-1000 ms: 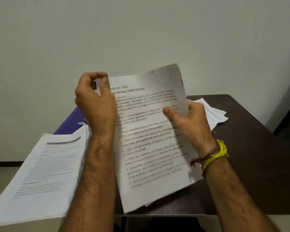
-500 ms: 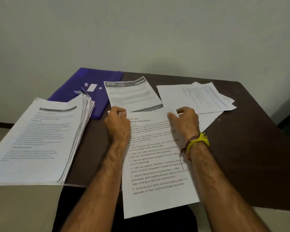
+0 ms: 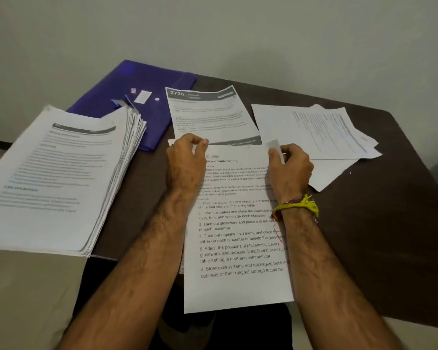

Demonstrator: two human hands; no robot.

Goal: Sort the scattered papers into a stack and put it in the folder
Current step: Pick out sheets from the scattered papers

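Observation:
My left hand (image 3: 186,162) and my right hand (image 3: 290,168) pinch the top corners of a printed table-setting sheet (image 3: 238,238), which lies flat on the dark table (image 3: 379,223) and overhangs its near edge. The right-hand corner is curled up between my fingers. Whether more sheets lie under it is hard to tell. Beyond it lies a sheet headed 2726 (image 3: 210,114). Several loose sheets (image 3: 319,132) spread at the right. A thick paper stack (image 3: 61,178) sits at the left. The purple folder (image 3: 137,84) lies at the back left, partly under the stack.
A pale wall rises close behind the table. The thick stack hangs over the table's left edge. Bare tabletop shows at the right and front right. A dark gap lies below the near edge between my arms.
The sheet was held upright in front of me a second ago; it has come down flat onto the table. The view has tilted down, revealing the other papers and the folder.

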